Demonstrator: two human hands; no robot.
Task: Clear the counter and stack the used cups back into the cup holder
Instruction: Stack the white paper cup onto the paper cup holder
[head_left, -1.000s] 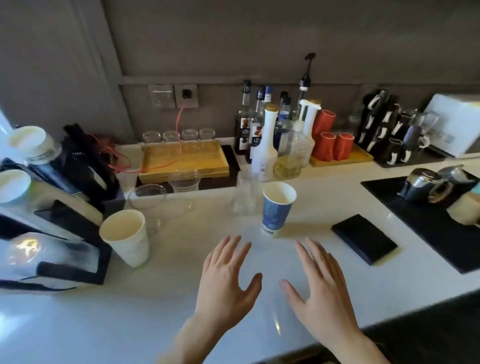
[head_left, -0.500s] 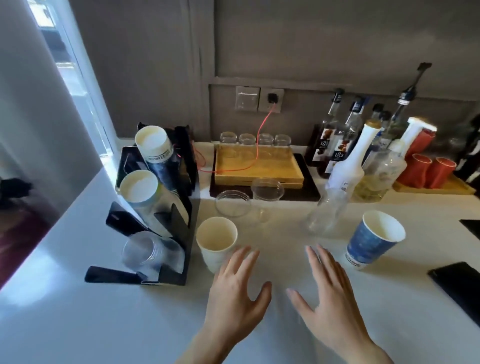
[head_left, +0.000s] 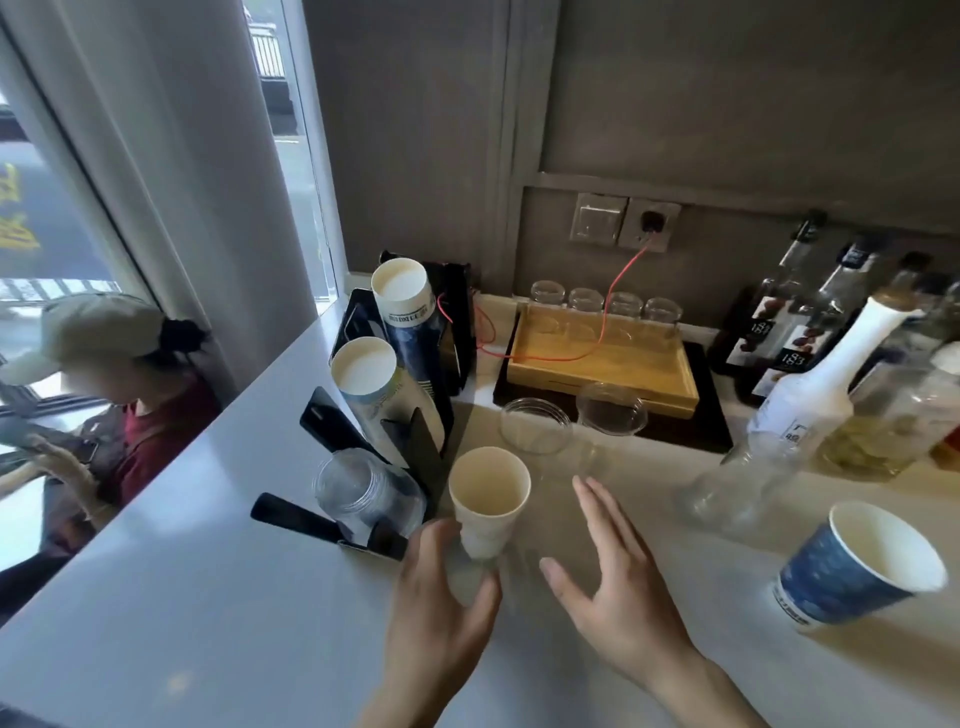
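Observation:
A white paper cup (head_left: 488, 499) stands upright on the white counter (head_left: 197, 597), just right of the black cup holder (head_left: 415, 447). My left hand (head_left: 441, 603) is open around the cup's base, thumb to its right, fingers at its left; a firm grip cannot be seen. My right hand (head_left: 618, 587) hovers open to the cup's right, holding nothing. The holder carries two slanted paper-cup stacks (head_left: 384, 384) and a stack of clear cups (head_left: 363, 491). Two clear plastic cups (head_left: 535, 428) (head_left: 613, 410) stand behind the white cup. A blue paper cup (head_left: 857, 566) stands at the right.
A wooden tray (head_left: 608, 364) with small glasses and a red cable sits at the back. Syrup bottles (head_left: 795, 338) and a white bottle (head_left: 826, 384) crowd the right, with an empty glass bottle (head_left: 743, 483) in front. A seated person (head_left: 104, 374) is beyond the counter's left edge.
The view has swung left toward the cup holder. Both hands have moved forward to the white paper cup, and my left hand now curls around its base.

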